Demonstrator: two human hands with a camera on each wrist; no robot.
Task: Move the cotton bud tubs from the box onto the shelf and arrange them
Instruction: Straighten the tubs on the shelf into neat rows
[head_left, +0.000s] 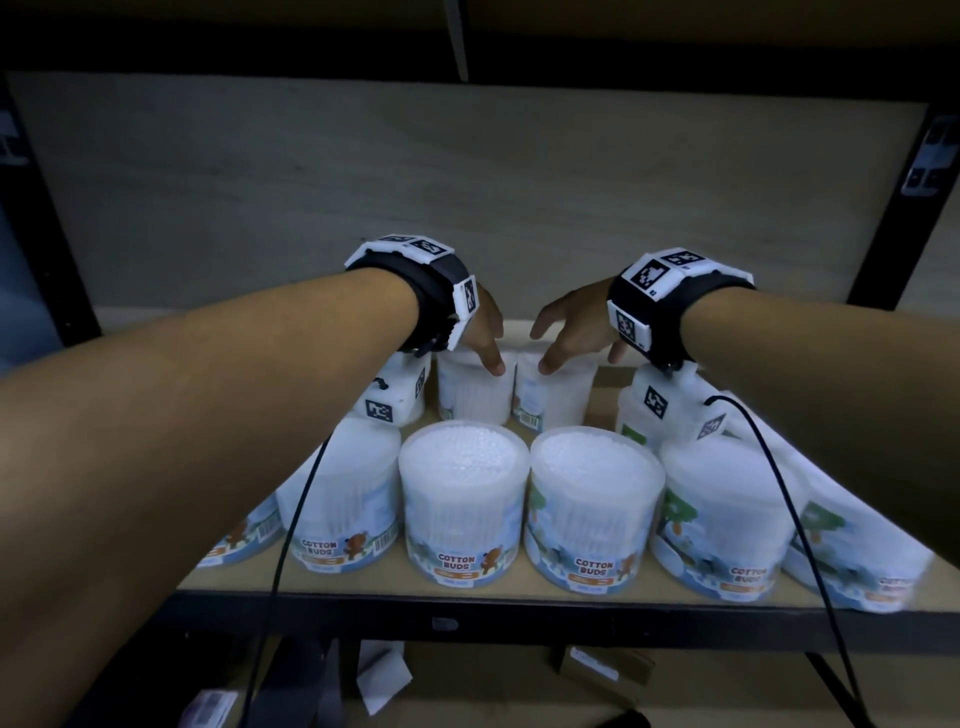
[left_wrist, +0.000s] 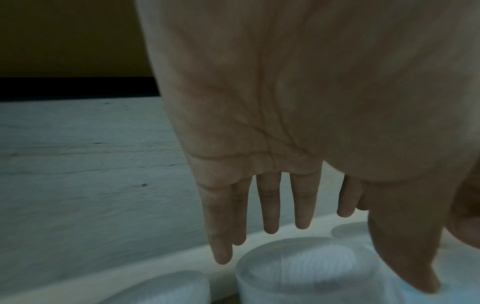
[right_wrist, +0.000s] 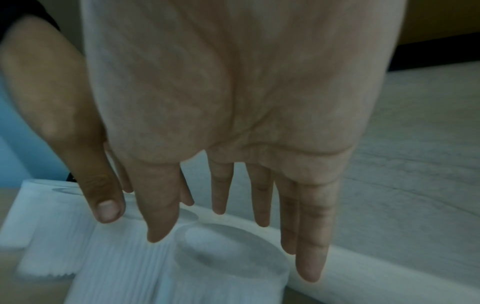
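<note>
Both hands hover (fingers straight) over rear tubs

Clear cotton bud tubs packed with white buds carry pale blue labels with orange "COTTON BUDS" lettering and a brown cartoon bear; tubs at right show green trees. The shelf is light tan wood, edged by a black frame. Black wrist straps bear white blocks printed with black-and-white square codes. The back panel is pale grey wood grain.
</note>
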